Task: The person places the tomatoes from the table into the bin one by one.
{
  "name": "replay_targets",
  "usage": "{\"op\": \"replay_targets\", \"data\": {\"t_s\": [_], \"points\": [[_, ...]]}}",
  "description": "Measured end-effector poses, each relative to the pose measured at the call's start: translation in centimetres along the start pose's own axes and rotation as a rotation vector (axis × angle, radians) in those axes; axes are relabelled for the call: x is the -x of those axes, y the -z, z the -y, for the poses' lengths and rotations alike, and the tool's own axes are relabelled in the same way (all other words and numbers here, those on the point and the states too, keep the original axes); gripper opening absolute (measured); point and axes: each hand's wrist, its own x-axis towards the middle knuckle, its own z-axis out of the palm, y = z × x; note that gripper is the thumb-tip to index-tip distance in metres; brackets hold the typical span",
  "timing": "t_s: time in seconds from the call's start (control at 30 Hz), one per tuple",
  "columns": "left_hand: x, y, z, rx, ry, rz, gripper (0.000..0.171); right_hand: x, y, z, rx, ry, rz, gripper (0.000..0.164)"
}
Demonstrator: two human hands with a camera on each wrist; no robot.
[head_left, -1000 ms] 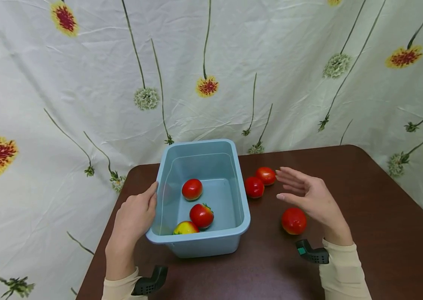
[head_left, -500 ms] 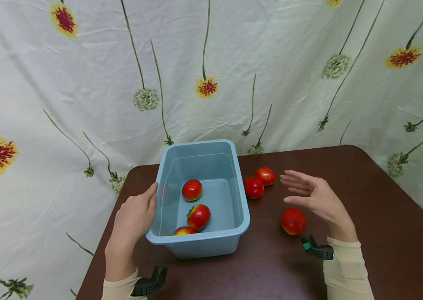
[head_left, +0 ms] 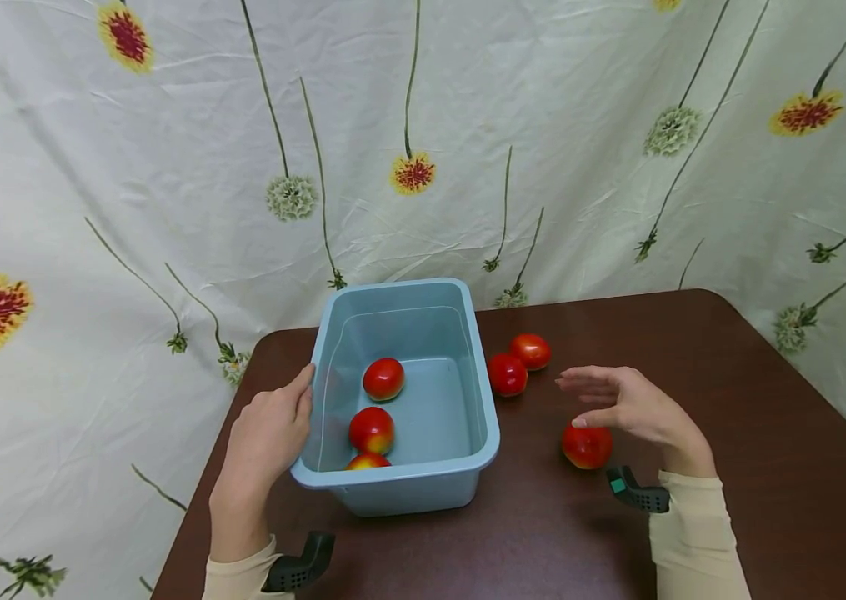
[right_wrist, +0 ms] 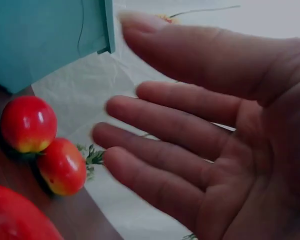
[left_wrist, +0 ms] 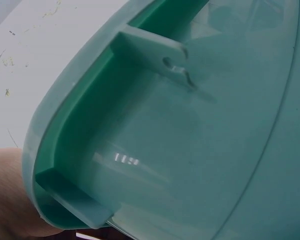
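Note:
A light blue plastic bin (head_left: 460,471) stands on the table, and my left hand (head_left: 265,437) grips its left rim. In the left wrist view the bin's outer wall (left_wrist: 200,140) fills most of the picture, hiding the fingers. Inside lie three glossy red tomatoes: one farther back (head_left: 383,379), one nearer (head_left: 372,429) and a partly hidden one (head_left: 368,462) behind the front wall. My right hand (head_left: 640,408) hovers with spread fingers and thumb over a single red tomato (head_left: 588,450), overlapping its top in the head view. Nothing is in its palm in the right wrist view.
Two more red tomatoes (head_left: 507,375) (right_wrist: 62,167) sit side by side along the bin's right wall. The dark brown table (head_left: 768,467) ends at a pale flowered cloth (head_left: 588,150) behind. A black wrist strap device (head_left: 636,492) is on each forearm.
The right hand shifts rightward, then lowers toward the single tomato. Inside the bin, the nearer tomato rolls left and turns over, and the front one shifts too. My left hand stays put.

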Motion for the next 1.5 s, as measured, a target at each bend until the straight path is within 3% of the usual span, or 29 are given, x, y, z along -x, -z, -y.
{"op": "replay_targets", "data": {"t_s": [0.2,0.37,0.73,0.87,1.2,1.5], "points": [[0.0,0.1,0.0,0.0,-0.001,-0.002,0.047,-0.1,0.2,-1.5,-0.035,-0.037,0.13,0.057],[0.0,0.1,-0.1,0.001,0.0,0.001,0.048,-0.1,0.3,-2.8,-0.023,-0.074,0.168,0.06],[0.0,0.0,-0.1,0.008,0.002,-0.001,0.048,0.0,0.6,-3.9,-0.001,-0.093,0.15,0.071],[0.0,0.1,-0.2,0.005,0.005,0.003,0.048,-0.1,0.4,-3.6,0.055,-0.086,0.14,0.071],[0.1,0.1,-0.2,-0.001,0.01,0.01,0.048,-0.4,-0.3,-3.3,0.245,-0.171,0.059,0.068],[0.0,0.0,-0.1,-0.003,-0.007,-0.009,0.047,-0.5,-0.4,-3.8,0.216,-0.262,0.045,0.072]]}}
